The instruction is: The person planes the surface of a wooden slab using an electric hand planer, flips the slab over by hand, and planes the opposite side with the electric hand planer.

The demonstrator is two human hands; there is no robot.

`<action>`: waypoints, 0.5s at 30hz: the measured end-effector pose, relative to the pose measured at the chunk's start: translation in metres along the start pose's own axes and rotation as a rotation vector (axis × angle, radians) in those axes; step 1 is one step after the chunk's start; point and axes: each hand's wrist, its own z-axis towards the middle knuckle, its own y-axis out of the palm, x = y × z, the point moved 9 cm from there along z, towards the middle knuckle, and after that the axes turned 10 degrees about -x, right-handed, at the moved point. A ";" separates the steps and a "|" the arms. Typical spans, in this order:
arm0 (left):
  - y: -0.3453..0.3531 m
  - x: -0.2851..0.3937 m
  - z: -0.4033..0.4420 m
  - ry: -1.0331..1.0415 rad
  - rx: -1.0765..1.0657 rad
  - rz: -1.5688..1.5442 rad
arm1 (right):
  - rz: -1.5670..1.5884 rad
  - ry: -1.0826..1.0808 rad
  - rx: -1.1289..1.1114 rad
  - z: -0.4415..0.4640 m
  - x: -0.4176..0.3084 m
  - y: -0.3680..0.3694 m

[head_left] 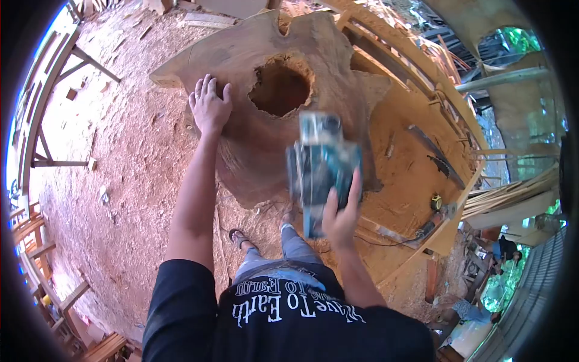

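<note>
A large slab of wood point(235, 54) with an irregular outline lies in front of me, a ragged dark hole in its upper middle. On its left part rests my left hand point(210, 107), fingers spread flat, holding nothing. My right hand point(344, 214) grips a teal and grey power tool point(324, 166), blurred by motion, over the slab's lower right. Whether the tool touches the wood I cannot tell. Part of the fingers around its handle is hidden.
Sawdust covers the ground point(132, 181). On the right, a dusty work surface point(398, 145) bears a tape measure point(436, 203), another tool point(429, 224) and a cable. Wooden frames point(66, 60) stand at the left. Other people point(467, 311) are at the lower right.
</note>
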 end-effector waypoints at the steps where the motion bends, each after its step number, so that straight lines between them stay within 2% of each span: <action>1: -0.001 -0.006 0.001 -0.005 -0.020 -0.102 | -0.054 0.019 0.000 -0.035 0.005 -0.001; 2: -0.002 -0.013 0.002 -0.012 -0.039 -0.203 | -0.107 0.036 -0.002 -0.058 0.010 -0.002; 3: -0.012 -0.026 -0.003 0.019 0.052 -0.567 | -0.077 0.057 -0.003 -0.066 0.014 -0.004; 4: -0.019 -0.047 -0.012 -0.026 0.153 -0.769 | -0.044 0.076 -0.001 -0.070 0.017 -0.004; 5: -0.028 -0.073 -0.032 -0.148 0.167 -0.777 | -0.011 0.098 0.004 -0.073 0.020 -0.004; 6: -0.026 -0.105 -0.055 -0.099 0.313 -0.354 | -0.092 0.037 0.033 -0.064 0.013 -0.007; 7: -0.032 -0.122 -0.086 -0.048 0.330 0.010 | -0.175 -0.024 0.057 -0.047 0.006 -0.009; 8: 0.012 -0.205 -0.125 -0.293 0.362 -0.441 | -0.256 -0.086 0.080 -0.030 -0.002 -0.009; 9: 0.001 -0.203 -0.168 -0.743 0.245 -0.685 | -0.215 -0.117 0.097 -0.012 -0.008 -0.008; 10: 0.034 -0.222 -0.215 -0.886 0.252 -0.538 | -0.167 -0.127 0.095 0.006 -0.005 -0.004; 11: 0.084 -0.233 -0.254 -0.880 0.080 -0.327 | -0.122 -0.135 0.091 0.024 0.000 0.000; 12: 0.170 -0.249 -0.298 -0.858 -0.303 -0.243 | -0.218 -0.209 0.148 0.043 -0.006 0.001; 13: 0.209 -0.191 -0.310 -0.259 -0.807 0.049 | -0.314 -0.286 0.203 0.060 -0.015 0.001; 14: 0.225 -0.149 -0.340 -0.215 -0.789 -0.288 | -0.244 -0.212 0.173 0.080 -0.011 0.003; 15: 0.284 -0.122 -0.389 -0.042 -0.947 -0.280 | -0.173 -0.140 0.141 0.099 -0.006 0.007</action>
